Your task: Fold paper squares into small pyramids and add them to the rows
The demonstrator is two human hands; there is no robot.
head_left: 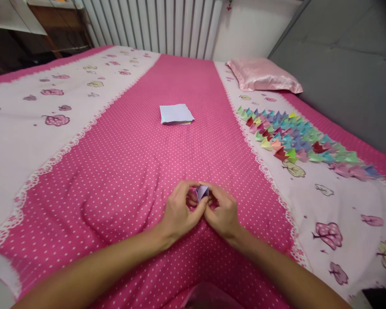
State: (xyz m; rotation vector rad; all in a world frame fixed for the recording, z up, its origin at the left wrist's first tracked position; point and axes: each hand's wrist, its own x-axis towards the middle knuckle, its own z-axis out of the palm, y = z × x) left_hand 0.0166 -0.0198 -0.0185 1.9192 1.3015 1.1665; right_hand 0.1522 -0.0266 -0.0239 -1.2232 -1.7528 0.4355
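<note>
A small folded piece of purple paper is pinched between both hands, low in the middle of the view above the pink bedding. My left hand grips its left side with thumb and fingers. From the right, my right hand closes on the same paper, the two thumbs meeting at its lower edge. Parts of the paper are hidden behind the fingers. Farther off lies a stack of square paper sheets, a pale lilac one on top.
Rows of folded paper boats in many colours stand on the right of the bedspread. Behind them rests a pink satin pillow beside a grey headboard. A white radiator is at the back.
</note>
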